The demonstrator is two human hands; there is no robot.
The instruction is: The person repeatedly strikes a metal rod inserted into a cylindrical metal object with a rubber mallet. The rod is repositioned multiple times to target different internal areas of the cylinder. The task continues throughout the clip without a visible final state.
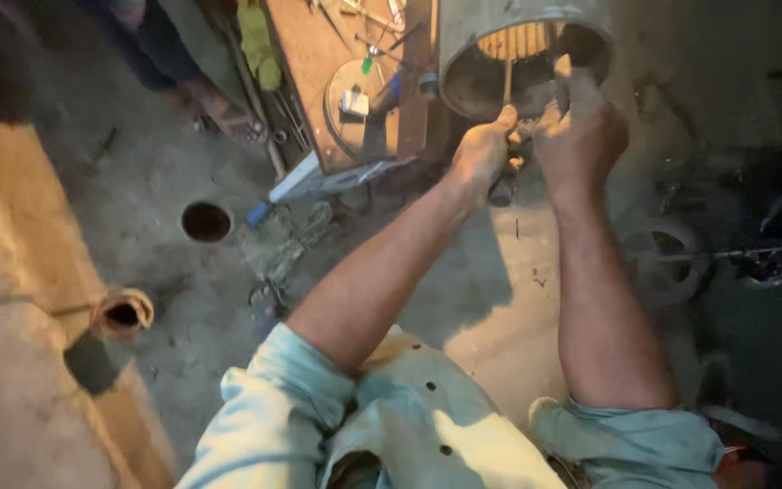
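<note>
A large grey metal cylinder (463,36), open at its near end, lies at the top of the head view with copper-coloured windings inside. My left hand (481,149) grips a thin rod (507,77) that reaches up into the opening. My right hand (579,127) rests on the cylinder's lower rim with a finger pointing into it. A small dark part (501,192) hangs just below my left hand.
A wooden workbench (319,63) with a round metal plate and tools stands to the left of the cylinder. A round hole (205,221) and a pipe end (122,314) are in the concrete floor at left. A wheel (667,258) lies at right. Another person's foot (214,104) is at upper left.
</note>
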